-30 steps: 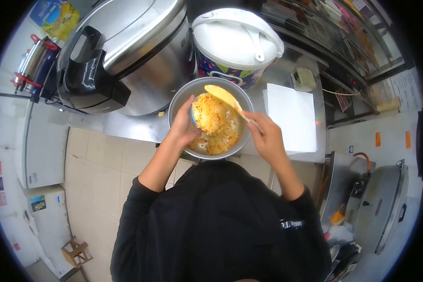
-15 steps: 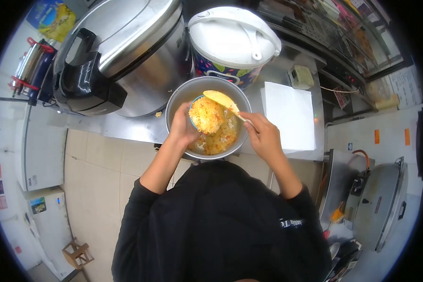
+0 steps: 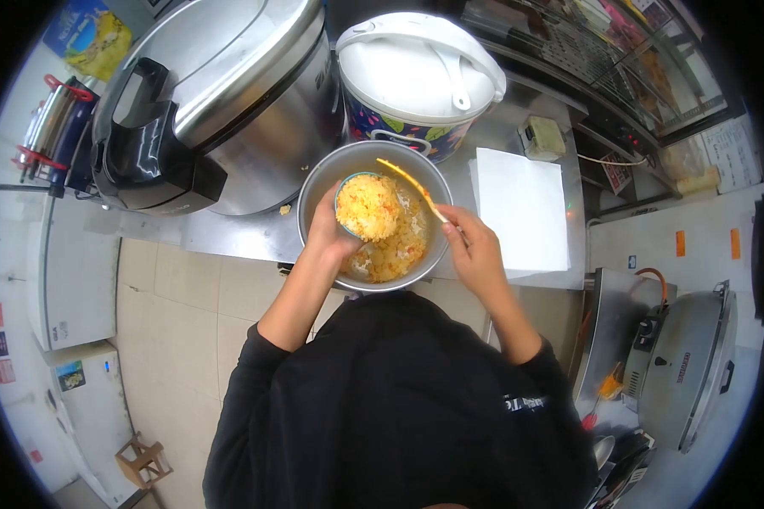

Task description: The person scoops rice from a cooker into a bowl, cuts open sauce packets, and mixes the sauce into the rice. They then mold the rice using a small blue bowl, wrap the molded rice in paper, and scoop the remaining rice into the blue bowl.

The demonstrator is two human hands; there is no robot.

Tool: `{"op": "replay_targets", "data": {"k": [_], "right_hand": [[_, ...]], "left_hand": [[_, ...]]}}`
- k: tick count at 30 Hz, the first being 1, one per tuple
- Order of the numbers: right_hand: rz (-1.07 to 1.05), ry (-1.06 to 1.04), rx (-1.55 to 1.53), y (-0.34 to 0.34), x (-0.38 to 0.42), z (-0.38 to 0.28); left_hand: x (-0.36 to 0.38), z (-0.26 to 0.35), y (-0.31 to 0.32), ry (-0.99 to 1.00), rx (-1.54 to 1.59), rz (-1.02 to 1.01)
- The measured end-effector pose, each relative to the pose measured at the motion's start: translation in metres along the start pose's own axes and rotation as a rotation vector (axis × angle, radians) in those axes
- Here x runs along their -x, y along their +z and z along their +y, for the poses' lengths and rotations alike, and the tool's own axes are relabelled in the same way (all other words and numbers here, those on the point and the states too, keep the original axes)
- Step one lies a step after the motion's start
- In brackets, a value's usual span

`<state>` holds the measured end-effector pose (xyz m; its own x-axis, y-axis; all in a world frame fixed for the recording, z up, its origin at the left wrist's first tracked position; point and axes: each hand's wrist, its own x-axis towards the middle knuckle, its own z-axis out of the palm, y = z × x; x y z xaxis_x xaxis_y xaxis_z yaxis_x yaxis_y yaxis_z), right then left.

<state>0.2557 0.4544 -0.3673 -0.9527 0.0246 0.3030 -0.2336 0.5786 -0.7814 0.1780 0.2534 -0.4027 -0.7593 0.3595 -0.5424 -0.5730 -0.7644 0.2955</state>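
Observation:
My left hand [image 3: 329, 227] is closed round a small bowl [image 3: 338, 209] with a bluish-green rim, heaped with yellow-orange rice [image 3: 368, 206]. Between the fingers of my right hand [image 3: 474, 246] is the handle of a yellow rice paddle [image 3: 409, 180], turned edge-on just right of the heap and apart from it. Both are over a round metal pot [image 3: 308, 182]. Loose yellow rice [image 3: 399, 259] with some white grains lies in the pot's bottom. The bowl's underside is hidden.
Behind the pot stand a large steel cooker [image 3: 272, 127] and a patterned container with a white lid [image 3: 416, 72]. White paper sheets [image 3: 522, 212] lie on the steel counter [image 3: 229, 235] to the right. A wooden stool [image 3: 143, 459] stands on the floor at lower left.
The rice paddle has turned from flat to edge-on and come away from the top of the rice heap. The bowl has shifted slightly left.

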Motion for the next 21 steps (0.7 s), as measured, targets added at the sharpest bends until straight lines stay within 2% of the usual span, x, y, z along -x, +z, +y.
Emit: {"op": "replay_targets", "data": {"k": [3, 6, 9, 12, 15, 18, 21], "right_hand": [[-0.157, 0.039, 0.163, 0.003, 0.013, -0.015], [-0.165, 0.014, 0.197, 0.006, 0.016, -0.024], [0.030, 0.060, -0.042, 0.010, 0.010, -0.007], [-0.085, 0.024, 0.152, 0.009, 0.017, -0.020], [-0.101, -0.018, 0.155, 0.014, 0.020, -0.025], [0.032, 0.058, -0.021, 0.016, 0.012, -0.007], [-0.092, 0.023, 0.151, 0.014, 0.022, -0.025]], "left_hand": [[0.005, 0.001, 0.008, -0.032, 0.030, 0.081], [0.001, -0.001, 0.003, -0.027, 0.059, 0.019], [0.000, -0.001, 0.000, -0.014, 0.071, 0.018], [-0.001, -0.002, 0.000, 0.053, 0.050, 0.003], [-0.002, 0.001, -0.006, -0.002, 0.110, -0.038], [0.006, -0.002, 0.001, 0.003, 0.148, 0.065], [0.011, -0.001, 0.007, -0.034, 0.054, 0.049]]}}
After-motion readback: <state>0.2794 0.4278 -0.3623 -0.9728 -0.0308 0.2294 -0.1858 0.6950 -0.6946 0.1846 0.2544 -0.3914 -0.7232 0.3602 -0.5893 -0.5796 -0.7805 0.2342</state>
